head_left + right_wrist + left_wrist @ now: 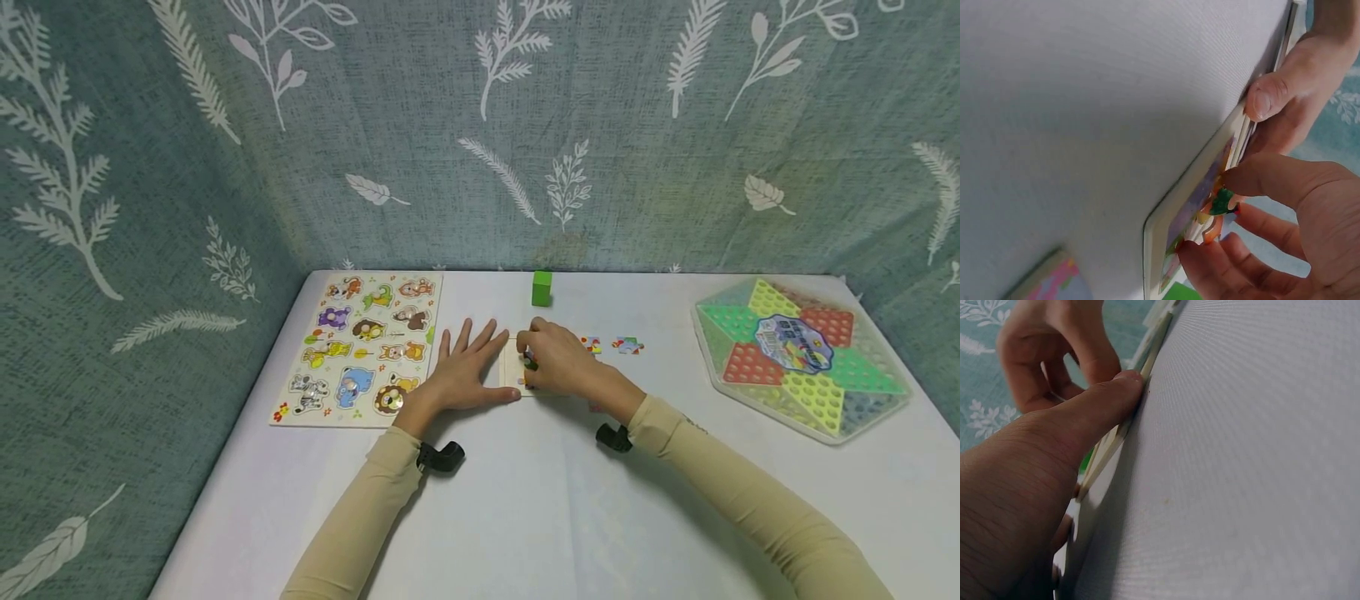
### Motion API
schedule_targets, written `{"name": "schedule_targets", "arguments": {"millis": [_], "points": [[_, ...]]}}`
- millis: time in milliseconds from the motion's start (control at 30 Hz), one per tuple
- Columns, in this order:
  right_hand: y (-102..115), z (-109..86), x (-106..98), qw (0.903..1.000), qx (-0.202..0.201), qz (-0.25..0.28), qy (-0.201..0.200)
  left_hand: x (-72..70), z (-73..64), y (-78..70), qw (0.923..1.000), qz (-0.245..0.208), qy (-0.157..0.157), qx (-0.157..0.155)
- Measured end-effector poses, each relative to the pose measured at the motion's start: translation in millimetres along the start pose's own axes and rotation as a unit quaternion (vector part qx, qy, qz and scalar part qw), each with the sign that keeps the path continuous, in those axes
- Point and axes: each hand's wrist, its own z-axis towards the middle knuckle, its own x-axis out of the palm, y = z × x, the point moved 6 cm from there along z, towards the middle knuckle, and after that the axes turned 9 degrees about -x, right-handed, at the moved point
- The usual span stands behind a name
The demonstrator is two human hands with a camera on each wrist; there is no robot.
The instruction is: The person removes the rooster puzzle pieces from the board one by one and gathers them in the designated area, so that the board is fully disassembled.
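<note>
Right hand [557, 358] pinches curvy puzzle piece [1221, 202] — flat frame [1154, 240] beneath.

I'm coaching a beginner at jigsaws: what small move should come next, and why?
Probably tip the jigsaw piece down flat into the puzzle tray: the right hand pinches it at a tilt over the tray, while the left hand has its thumb at the tray's edge, seemingly steadying it.

Puzzle tray [513, 367] partly hidden by right hand [557, 360], label lettering [795, 344] illegibly small
</note>
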Motion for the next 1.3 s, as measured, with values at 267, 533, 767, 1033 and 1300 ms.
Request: {"name": "schedule_targets", "arguments": {"millis": [267,533,767,1033,1300], "points": [[-4.5,-4.7,-11.5,0.9996,-0.004,0.027,0.0,-0.9,-0.7,-1.2,1.0,-0.002,0.001,-0.002],[-11.0,-14.7,-29.4,0.9998,-0.001,0.017,-0.015,-0.4,-0.1,-0.4,1.0,-0.005,-0.003,-0.002],[-18.7,-29.5,-39.8,0.9996,0.013,0.002,-0.027,-1.3,-0.3,-0.9,1.0,-0.002,-0.004,-0.004],[-28.1,-49.9,-47.5,0.999,0.028,-0.023,-0.027,-1.0,0.8,-1.5,1.0,0.004,-0.004,-0.006],[-38.5,-67.7,-50.5,0.9982,0.047,-0.028,-0.025,-0.8,0.6,-1.5,1.0,0.001,-0.003,-0.003]]}}
